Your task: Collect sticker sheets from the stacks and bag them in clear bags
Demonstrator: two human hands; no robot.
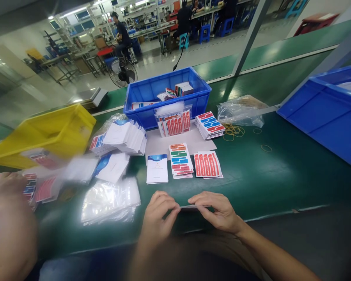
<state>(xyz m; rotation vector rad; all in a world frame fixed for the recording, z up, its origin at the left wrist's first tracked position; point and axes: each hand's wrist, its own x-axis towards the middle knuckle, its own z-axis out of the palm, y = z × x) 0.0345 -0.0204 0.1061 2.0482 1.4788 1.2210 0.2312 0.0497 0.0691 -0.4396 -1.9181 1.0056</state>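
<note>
Both hands are closed in a pinch grip on one thin, flat, pale stack of cards or sheets [191, 207], seen edge-on. It is held level just above the near edge of the green bench [266, 175], the left hand [158, 216] clamped on its left end and the right hand [219, 212] on its right end. Held by the two ends, the edges are presumably kept square; what is printed on it cannot be told.

Items laid within reach ahead of the hands:
- white booklet with a blue top band [157, 168], flat on the bench;
- stack of multicoloured striped label sheets [180, 160], just beside it;
- stack of red label sheets [207, 164], next in the row;
- further red and blue label stack [210, 125], behind;
- clear bag of red labels [174, 123], leaned on the blue plastic crate [143, 93];
- fanned pile of white leaflets [125, 136];
- heap of clear plastic sleeves [109, 201], left of the hands;
- loose tan rubber bands [233, 130], near a crumpled clear bag [241, 111].

The row is judged sorted by kind, for picking one by one.

At far left, another person's hand [7, 187], blurred, rests by the yellow plastic bin [61, 130].
</note>
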